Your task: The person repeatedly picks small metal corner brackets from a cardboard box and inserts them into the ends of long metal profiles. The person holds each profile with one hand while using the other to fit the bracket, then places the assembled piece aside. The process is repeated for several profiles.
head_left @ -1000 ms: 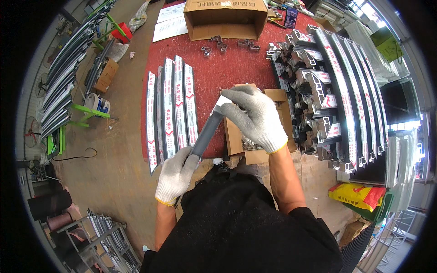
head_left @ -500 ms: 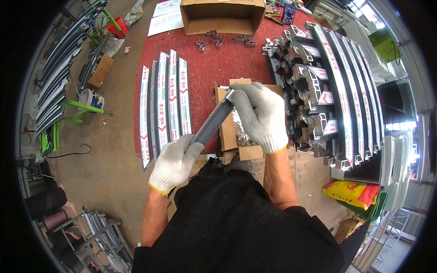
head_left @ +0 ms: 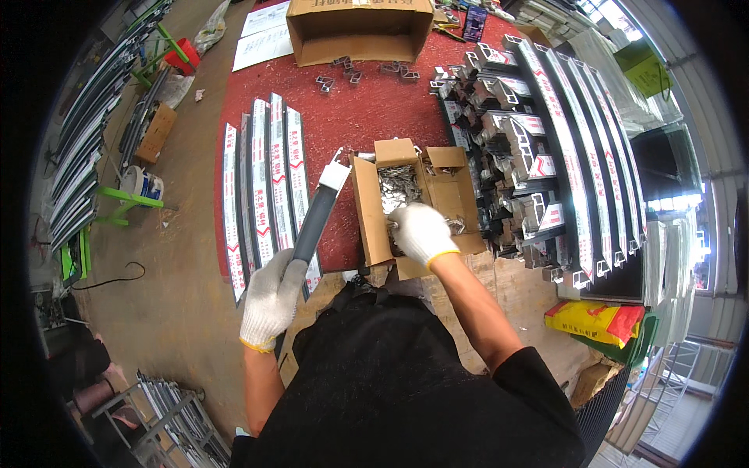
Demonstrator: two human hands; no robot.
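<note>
My left hand [head_left: 273,300], in a pale knitted glove, is closed around the lower part of a dark grey metal profile [head_left: 315,222]. The bar tilts up and to the right over the red table. At its upper end shows a whitish section with a small metal corner piece [head_left: 337,160] sticking out. My right hand [head_left: 424,235], gloved too, reaches into an open cardboard box [head_left: 370,210] with its fingers bunched together. Small silvery metal pieces [head_left: 399,187] fill the box's left compartment. What the right fingertips pinch, if anything, is hidden.
Several labelled profiles [head_left: 257,179] lie left on the red table [head_left: 351,101]. Stacked frame profiles [head_left: 562,156] crowd the right side. Small metal brackets [head_left: 355,76] lie before a larger open carton [head_left: 363,39]. A yellow-red bag [head_left: 589,321] sits lower right.
My right hand has left the profile's upper end and moved down into the cardboard box. My left hand still grips the profile, now held more upright. The whole view has shifted slightly.
</note>
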